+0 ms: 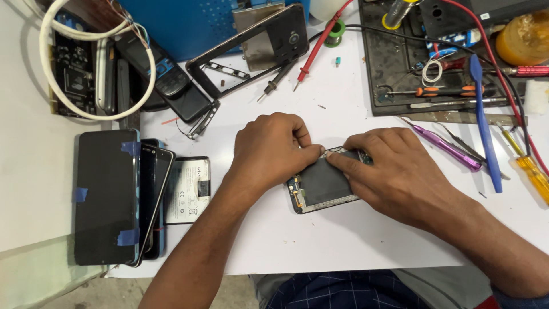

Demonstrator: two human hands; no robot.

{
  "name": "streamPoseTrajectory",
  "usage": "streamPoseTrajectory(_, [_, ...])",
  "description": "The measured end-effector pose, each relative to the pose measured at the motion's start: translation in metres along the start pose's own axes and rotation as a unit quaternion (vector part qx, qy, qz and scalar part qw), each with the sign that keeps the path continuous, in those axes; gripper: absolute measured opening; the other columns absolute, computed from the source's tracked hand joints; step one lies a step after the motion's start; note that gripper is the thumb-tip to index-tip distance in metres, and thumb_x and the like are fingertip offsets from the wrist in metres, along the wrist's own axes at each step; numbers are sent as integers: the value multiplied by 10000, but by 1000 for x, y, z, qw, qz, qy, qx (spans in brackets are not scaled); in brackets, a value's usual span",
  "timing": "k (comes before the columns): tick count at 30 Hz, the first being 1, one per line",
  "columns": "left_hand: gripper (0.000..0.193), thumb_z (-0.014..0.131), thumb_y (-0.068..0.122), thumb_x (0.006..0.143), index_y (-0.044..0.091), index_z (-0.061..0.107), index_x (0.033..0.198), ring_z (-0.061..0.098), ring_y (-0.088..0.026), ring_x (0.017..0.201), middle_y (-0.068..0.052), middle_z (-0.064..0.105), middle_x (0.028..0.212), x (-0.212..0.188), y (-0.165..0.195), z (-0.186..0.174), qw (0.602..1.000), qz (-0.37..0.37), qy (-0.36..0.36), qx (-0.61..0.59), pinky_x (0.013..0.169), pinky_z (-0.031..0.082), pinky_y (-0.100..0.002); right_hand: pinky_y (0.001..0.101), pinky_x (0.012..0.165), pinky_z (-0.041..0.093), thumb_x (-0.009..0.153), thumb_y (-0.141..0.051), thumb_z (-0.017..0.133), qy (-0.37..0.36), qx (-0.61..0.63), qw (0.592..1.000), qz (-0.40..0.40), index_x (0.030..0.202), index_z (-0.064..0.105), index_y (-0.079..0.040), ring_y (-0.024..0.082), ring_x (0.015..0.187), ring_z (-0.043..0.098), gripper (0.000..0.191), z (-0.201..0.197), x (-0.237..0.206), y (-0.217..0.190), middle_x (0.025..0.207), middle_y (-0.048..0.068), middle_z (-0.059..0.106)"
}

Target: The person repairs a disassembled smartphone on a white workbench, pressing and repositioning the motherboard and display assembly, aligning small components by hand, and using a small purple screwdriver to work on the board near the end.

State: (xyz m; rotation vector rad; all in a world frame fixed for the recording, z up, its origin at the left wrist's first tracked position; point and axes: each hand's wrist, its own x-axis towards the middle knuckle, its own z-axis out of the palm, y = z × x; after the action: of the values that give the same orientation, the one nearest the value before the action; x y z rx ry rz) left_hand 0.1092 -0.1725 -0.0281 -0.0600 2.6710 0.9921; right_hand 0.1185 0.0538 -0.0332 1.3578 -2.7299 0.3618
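Landmark: the opened phone, back cover off, lying flat on the white bench in front of me; I place everything else from it.
Left hand: my left hand rests on the phone's upper left corner, fingers curled together and pinching at the top edge, thumb and fingertips touching the frame.
Right hand: my right hand lies over the phone's right side, thumb pressed flat on the grey inner plate; what the other fingers do I cannot tell.
Progress: I judge the teardown well under way. Cover and battery are out, yet the grey plate and circuit edge sit in the frame, so inner parts remain to free.
Loose battery: a white battery lies well to the phone's left, apart from it.
Stacked phones: dark handsets with blue tape lie further left, beyond the battery.
Empty frame: a black phone frame lies above the opened phone, near the bench's far edge.
Tools: a purple pen-like tool and a blue pry stick lie to the phone's right, untouched.
Tool tray: a dark tray sits up and right.
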Motion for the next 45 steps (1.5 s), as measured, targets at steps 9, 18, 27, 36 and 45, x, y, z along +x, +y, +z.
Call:
streamPoseTrajectory(9, [197, 782, 375, 701, 182, 754, 722, 727, -186, 646, -5, 750, 680, 0, -2, -1, 1000, -3, -10, 5, 630, 547, -356, 457, 850, 436, 750, -124, 705, -16, -18, 1000, 5, 1184, 737, -118, 308, 1028, 611, 435, -8, 9, -12, 1114, 139, 683])
streamPoseTrajectory(18, [188, 783, 356, 689, 175, 765, 733, 728, -183, 665, -7, 754, 698, -3, 2, -6, 1000, 12, -9, -8, 645, 546, -345, 474, 856, 479, 812, -141, 694, 21, 118, 992, 38, 1197, 708, -65, 336, 989, 635, 393, -22, 9, 6, 1060, 130, 696])
streamPoseTrajectory(27, [120, 762, 212, 656, 176, 784, 768, 707, -165, 650, 13, 742, 684, -10, 6, -16, 997, 43, -63, -17, 626, 523, -342, 440, 722, 536, 821, -190, 730, -76, 161, 978, 108, 896, 779, -67, 313, 804, 703, 152, -28, 50, 13, 886, 99, 749])
streamPoseTrajectory(36, [108, 724, 153, 695, 172, 802, 768, 728, -156, 664, 7, 771, 708, -12, 10, -22, 997, 36, -61, -28, 661, 552, -332, 433, 712, 547, 779, -192, 721, -198, 151, 959, 137, 867, 764, -111, 284, 749, 731, 127, -41, 78, 16, 807, 90, 764])
streamPoseTrajectory(45, [97, 724, 141, 693, 147, 800, 753, 734, -160, 658, -9, 773, 710, -10, 13, -21, 997, 40, -50, -51, 664, 562, -326, 468, 693, 529, 801, -176, 683, -218, 99, 965, 107, 777, 730, -94, 326, 745, 699, 97, -39, 83, 14, 769, 105, 740])
